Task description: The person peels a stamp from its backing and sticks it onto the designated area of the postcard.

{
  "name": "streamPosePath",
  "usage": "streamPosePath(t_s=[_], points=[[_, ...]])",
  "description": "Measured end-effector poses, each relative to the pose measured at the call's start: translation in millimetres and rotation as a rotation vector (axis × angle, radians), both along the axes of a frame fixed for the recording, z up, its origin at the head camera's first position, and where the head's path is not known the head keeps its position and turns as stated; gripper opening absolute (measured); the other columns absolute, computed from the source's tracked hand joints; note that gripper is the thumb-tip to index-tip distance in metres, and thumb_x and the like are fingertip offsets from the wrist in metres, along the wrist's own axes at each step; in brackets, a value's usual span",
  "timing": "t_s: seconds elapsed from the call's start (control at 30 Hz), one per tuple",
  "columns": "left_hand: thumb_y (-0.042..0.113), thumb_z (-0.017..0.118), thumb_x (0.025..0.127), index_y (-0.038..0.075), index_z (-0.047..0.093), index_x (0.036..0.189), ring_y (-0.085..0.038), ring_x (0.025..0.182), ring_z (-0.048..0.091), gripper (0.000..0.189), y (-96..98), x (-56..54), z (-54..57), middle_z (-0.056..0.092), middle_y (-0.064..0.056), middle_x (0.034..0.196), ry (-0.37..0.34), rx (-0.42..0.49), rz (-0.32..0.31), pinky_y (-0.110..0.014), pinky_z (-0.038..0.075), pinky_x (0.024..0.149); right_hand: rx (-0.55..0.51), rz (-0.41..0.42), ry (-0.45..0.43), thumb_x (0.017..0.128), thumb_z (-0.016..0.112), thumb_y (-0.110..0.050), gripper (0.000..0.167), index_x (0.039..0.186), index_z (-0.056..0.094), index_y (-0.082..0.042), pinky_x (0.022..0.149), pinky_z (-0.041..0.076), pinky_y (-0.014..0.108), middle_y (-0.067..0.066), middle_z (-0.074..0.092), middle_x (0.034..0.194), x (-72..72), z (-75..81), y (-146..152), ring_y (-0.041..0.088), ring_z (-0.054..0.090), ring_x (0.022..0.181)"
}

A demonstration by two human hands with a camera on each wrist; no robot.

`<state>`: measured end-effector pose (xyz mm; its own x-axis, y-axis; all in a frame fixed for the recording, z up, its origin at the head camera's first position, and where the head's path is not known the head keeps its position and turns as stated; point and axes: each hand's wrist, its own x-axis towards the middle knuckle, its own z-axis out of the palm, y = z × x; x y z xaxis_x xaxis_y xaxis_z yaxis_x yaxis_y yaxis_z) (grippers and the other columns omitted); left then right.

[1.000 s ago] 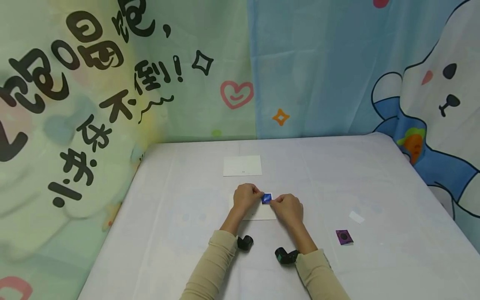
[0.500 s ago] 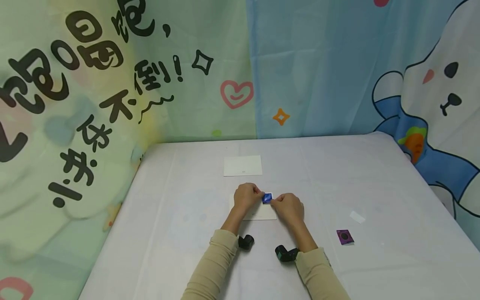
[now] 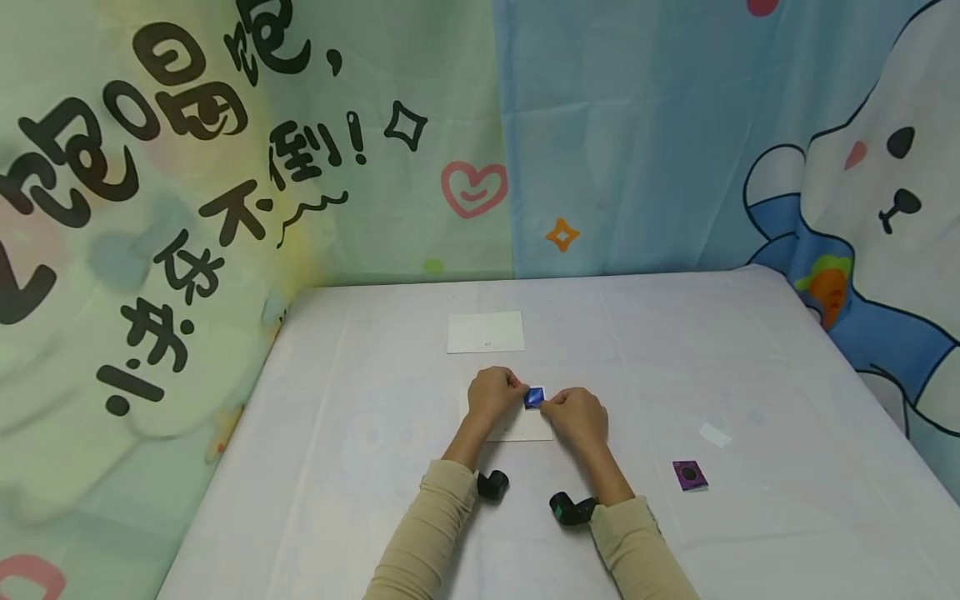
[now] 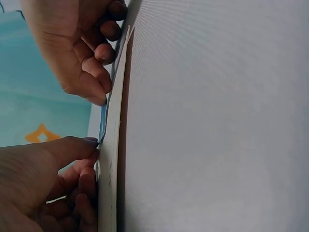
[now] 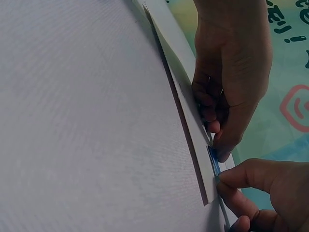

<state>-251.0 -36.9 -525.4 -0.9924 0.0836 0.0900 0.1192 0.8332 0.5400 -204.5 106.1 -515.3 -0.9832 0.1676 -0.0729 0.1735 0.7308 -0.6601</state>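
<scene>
A small, shiny blue square (image 3: 534, 397) lies at the right end of a white card (image 3: 520, 429) on the table. My left hand (image 3: 493, 395) pinches its left edge between thumb and fingertip. At its lower right edge, my right hand (image 3: 579, 417) pinches with thumb and forefinger. The left wrist view shows the blue square (image 4: 103, 122) almost edge-on against the card (image 4: 110, 169), stretched between both hands' fingertips. From the right wrist, the blue square (image 5: 213, 158) shows close along the card near its end. My left hand covers much of the card's left part.
Farther back lies a second white card (image 3: 486, 332). To the right are a purple square (image 3: 689, 475) with a dark round print and a pale slip (image 3: 714, 434). A white cloth (image 3: 337, 500) covers the table; printed curtains (image 3: 615, 150) hang behind and at the left.
</scene>
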Motion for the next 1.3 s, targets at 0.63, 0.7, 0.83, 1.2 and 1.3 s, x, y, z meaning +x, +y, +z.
streamPosePath(t_s=[0.63, 0.7, 0.83, 1.2, 1.3], points=[[0.030, 0.075, 0.075, 0.014, 0.068, 0.064, -0.008, 0.053, 0.050, 0.021, -1.1, 1.8, 0.7, 0.060, 0.006, 0.060, 0.013, 0.013, 0.002, -0.023, 0.039, 0.048, 0.017, 0.013, 0.031, 0.076, 0.072, -0.028, 0.024, 0.063, 0.064, -0.008, 0.063, 0.038, 0.039, 0.002, 0.060, 0.062, 2.0, 1.1, 0.0, 0.021, 0.054, 0.062], [0.030, 0.076, 0.075, 0.014, 0.068, 0.064, -0.008, 0.053, 0.050, 0.021, -1.3, 1.4, -0.3, 0.060, 0.006, 0.060, 0.018, 0.015, 0.003, -0.023, 0.039, 0.048, 0.019, 0.016, 0.033, 0.076, 0.072, -0.028, 0.025, 0.063, 0.064, -0.009, 0.063, 0.038, 0.039, 0.001, 0.059, 0.061, 1.8, 0.4, 0.3, 0.021, 0.054, 0.062], [0.031, 0.076, 0.075, 0.014, 0.068, 0.065, -0.008, 0.053, 0.050, 0.021, -2.0, 0.0, -2.5, 0.061, 0.006, 0.060, 0.030, 0.011, -0.002, -0.023, 0.039, 0.048, 0.020, 0.017, 0.034, 0.077, 0.072, -0.028, 0.026, 0.062, 0.063, -0.009, 0.063, 0.038, 0.039, 0.001, 0.059, 0.061, 1.8, -0.5, 0.8, 0.021, 0.053, 0.062], [0.030, 0.077, 0.074, 0.013, 0.067, 0.066, -0.008, 0.053, 0.050, 0.021, -1.9, -2.1, -3.5, 0.059, 0.006, 0.060, 0.019, 0.016, 0.003, -0.022, 0.038, 0.048, 0.023, 0.025, 0.064, 0.076, 0.072, -0.027, 0.025, 0.062, 0.063, -0.009, 0.059, 0.038, 0.037, 0.001, 0.058, 0.060, 2.3, -2.0, 1.6, 0.020, 0.052, 0.059], [0.032, 0.078, 0.074, 0.012, 0.062, 0.072, -0.009, 0.052, 0.047, 0.025, -2.3, -2.1, -3.6, 0.055, 0.005, 0.059, 0.000, 0.020, 0.019, -0.023, 0.036, 0.047, 0.016, 0.032, 0.078, 0.076, 0.073, -0.026, 0.024, 0.063, 0.064, -0.008, 0.056, 0.037, 0.035, 0.001, 0.057, 0.059, 3.2, -3.4, 1.8, 0.019, 0.051, 0.058]])
